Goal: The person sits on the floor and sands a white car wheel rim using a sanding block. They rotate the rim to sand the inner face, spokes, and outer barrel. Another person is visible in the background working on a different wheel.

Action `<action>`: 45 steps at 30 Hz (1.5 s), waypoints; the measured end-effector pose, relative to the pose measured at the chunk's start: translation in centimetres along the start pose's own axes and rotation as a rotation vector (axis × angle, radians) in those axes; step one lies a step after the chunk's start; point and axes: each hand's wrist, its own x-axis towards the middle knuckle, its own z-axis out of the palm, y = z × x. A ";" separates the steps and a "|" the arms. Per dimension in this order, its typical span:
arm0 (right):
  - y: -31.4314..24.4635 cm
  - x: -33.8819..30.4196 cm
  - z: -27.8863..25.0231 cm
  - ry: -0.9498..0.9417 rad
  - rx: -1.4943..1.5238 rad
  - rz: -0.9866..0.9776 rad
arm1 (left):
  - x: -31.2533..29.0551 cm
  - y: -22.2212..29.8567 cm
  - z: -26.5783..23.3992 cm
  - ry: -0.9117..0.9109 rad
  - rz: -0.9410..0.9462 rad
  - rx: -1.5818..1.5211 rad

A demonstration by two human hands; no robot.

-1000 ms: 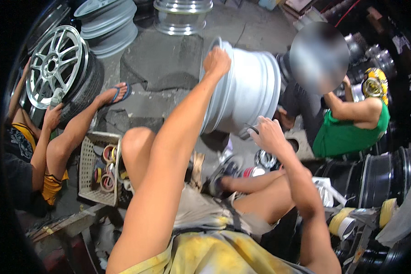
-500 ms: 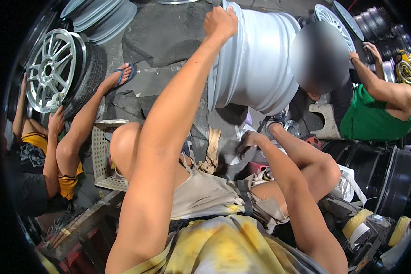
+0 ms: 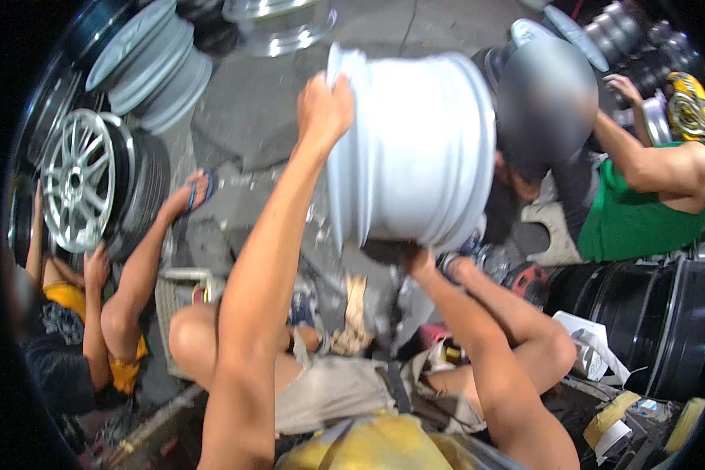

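Note:
A grey-painted wheel rim (image 3: 411, 145) stands on its side in front of me, its barrel facing me. My left hand (image 3: 327, 108) is closed around the upper part of its left flange. My right hand (image 3: 421, 264) is at the underside of the barrel, near the lower edge. Its fingers are hidden and blurred there, so I cannot tell whether they grip anything. Between my legs lies a crumpled tan cloth (image 3: 354, 317).
A person in green (image 3: 650, 207) sits at the right beside dark rims (image 3: 634, 321). At the left, another person's hand (image 3: 96, 266) touches a silver spoked wheel (image 3: 78, 180). Grey rims (image 3: 153, 70) stand behind it. A pale plastic crate (image 3: 172, 329) is by my left knee.
My right hand has come up from beside the rim to its underside. The view has tilted, so the surroundings sit lower. My left hand keeps hold of the flange.

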 end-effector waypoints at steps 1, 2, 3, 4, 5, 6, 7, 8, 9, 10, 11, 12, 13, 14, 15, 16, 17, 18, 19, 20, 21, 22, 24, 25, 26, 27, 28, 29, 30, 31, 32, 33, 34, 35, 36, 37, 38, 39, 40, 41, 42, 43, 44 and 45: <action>3.2 -1.3 4.0 -0.010 0.214 0.160 | -0.3 1.7 2.3 -0.002 0.051 -0.008; 0.3 -2.3 3.1 0.174 -0.014 -0.242 | -0.6 -0.8 1.1 0.040 0.039 0.034; -5.2 -2.5 -4.5 -0.214 0.082 -0.287 | -1.2 -3.3 -1.1 0.088 0.014 0.097; -8.6 -4.2 -10.3 -0.058 0.139 -0.427 | -1.8 -4.2 -3.2 0.088 -0.031 0.113; -8.9 -7.6 -15.2 0.095 0.173 -0.474 | -2.1 -3.0 -2.3 0.029 -0.052 0.055; -9.8 -9.4 -19.3 0.222 0.262 -0.533 | -2.6 -2.8 -2.3 0.035 -0.060 0.004; -9.9 -11.4 -23.6 0.344 0.335 -0.561 | -3.3 -1.9 -1.3 0.018 -0.067 -0.074; -10.4 -13.2 -27.9 0.477 0.364 -0.504 | -3.7 -1.5 -1.0 0.016 -0.083 -0.128; -10.3 -14.2 -31.3 0.610 0.387 -0.448 | -3.7 -0.7 -0.9 -0.039 -0.097 -0.187; -9.0 -14.7 -33.1 0.757 0.318 -0.402 | -3.9 0.2 -0.8 -0.106 -0.117 -0.244; -7.5 -14.7 -34.7 0.905 0.249 -0.367 | -3.9 0.8 -1.3 -0.160 -0.136 -0.296; -7.0 -12.2 -35.8 1.058 0.161 -0.390 | -3.3 -1.5 -2.5 -0.078 -0.131 -0.243; -5.4 -11.9 -37.3 1.210 0.009 -0.338 | -2.5 -1.9 -1.0 -0.079 -0.122 -0.245; -4.5 -11.3 -37.7 1.176 -0.043 -0.348 | -1.7 -2.6 -0.1 -0.064 -0.117 -0.234; -3.6 -10.2 -37.4 1.142 -0.082 -0.362 | -1.2 -2.9 0.2 -0.045 -0.115 -0.211; -2.6 -9.4 -36.4 1.104 -0.126 -0.369 | -1.2 -2.5 0.4 -0.073 -0.126 -0.195; -1.7 -8.8 -33.9 1.036 -0.116 -0.416 | -1.1 -1.6 0.3 -0.095 -0.134 -0.178; -1.6 -8.8 -32.8 1.018 -0.129 -0.437 | -0.9 -1.4 -0.3 -0.107 -0.149 -0.157; -1.6 -8.8 -33.0 1.005 -0.152 -0.452 | -0.9 -1.2 -0.3 -0.090 -0.136 -0.147; -1.2 -8.0 -33.7 1.033 -0.141 -0.448 | -1.1 -1.2 -0.4 -0.075 -0.122 -0.139; -1.9 -6.7 -34.7 1.056 -0.110 -0.438 | -1.6 -1.6 -0.7 -0.069 -0.117 -0.113; -2.4 -5.0 -35.8 1.078 -0.079 -0.426 | -1.5 -1.9 -0.9 -0.064 -0.105 -0.132; -1.3 -0.7 -39.9 0.994 0.050 -0.251 | -1.9 -1.5 -0.4 -0.073 -0.081 -0.183; 0.0 1.5 -42.7 0.855 0.064 -0.145 | -1.5 -0.8 0.1 -0.077 -0.056 -0.216; 1.2 3.8 -44.3 0.793 -0.026 -0.098 | -0.7 -1.4 1.0 -0.064 -0.013 -0.183; 0.0 4.7 -43.7 0.812 -0.011 -0.129 | 0.7 -3.2 0.8 -0.052 -0.030 -0.154; -1.1 5.0 -43.0 0.832 -0.002 -0.152 | 2.3 -4.9 1.0 -0.046 -0.044 -0.132; -1.7 5.0 -41.8 0.848 0.003 -0.167 | 3.3 -6.0 1.2 -0.048 -0.059 -0.116; -1.9 3.2 -38.0 1.092 -0.058 -0.324 | 3.1 -5.1 1.2 -0.026 -0.066 -0.098; -2.7 -0.4 -36.1 1.065 -0.084 -0.367 | 2.5 -2.7 1.0 -0.010 -0.072 -0.091; -2.5 -3.4 -33.8 1.006 -0.038 -0.384 | 1.9 -1.0 0.9 0.006 -0.077 -0.086; -2.2 -4.0 -34.2 0.979 -0.093 -0.431 | 2.3 -1.2 0.6 0.002 -0.090 -0.101; -2.4 -4.9 -34.5 0.949 -0.141 -0.460 | 2.6 -1.6 0.3 -0.019 -0.100 -0.109; -2.7 -5.5 -34.9 0.919 -0.186 -0.492 | 2.7 -2.1 0.1 -0.039 -0.112 -0.117; -3.1 -3.7 -36.2 0.974 -0.185 -0.492 | 2.4 -2.6 0.1 -0.037 -0.098 -0.095; -3.0 -1.5 -38.0 1.007 -0.125 -0.397 | 1.6 -2.2 0.3 -0.030 -0.080 -0.076; -2.1 0.2 -40.0 1.031 -0.073 -0.288 | 0.7 -1.4 1.1 -0.037 -0.063 -0.067; -0.1 3.4 -41.5 0.913 0.036 -0.234 | 0.5 -0.8 1.8 -0.063 -0.069 -0.095; -1.2 5.3 -43.0 0.877 0.021 -0.173 | 0.7 -1.1 1.6 -0.070 -0.084 -0.108; -2.6 5.8 -42.3 0.901 0.068 -0.170 | 1.2 -1.4 1.4 -0.079 -0.095 -0.129; -4.0 5.7 -40.8 0.925 0.114 -0.162 | 2.0 -1.8 0.9 -0.105 -0.112 -0.117; -5.0 5.4 -38.8 0.945 0.158 -0.160 | 2.9 -2.4 0.7 -0.090 -0.119 -0.089; -5.5 3.8 -36.0 1.054 0.131 -0.292 | 3.9 -2.7 0.9 -0.078 -0.125 -0.075; -6.9 1.8 -32.7 1.154 0.119 -0.444 | 4.3 -3.5 0.1 -0.052 -0.143 -0.047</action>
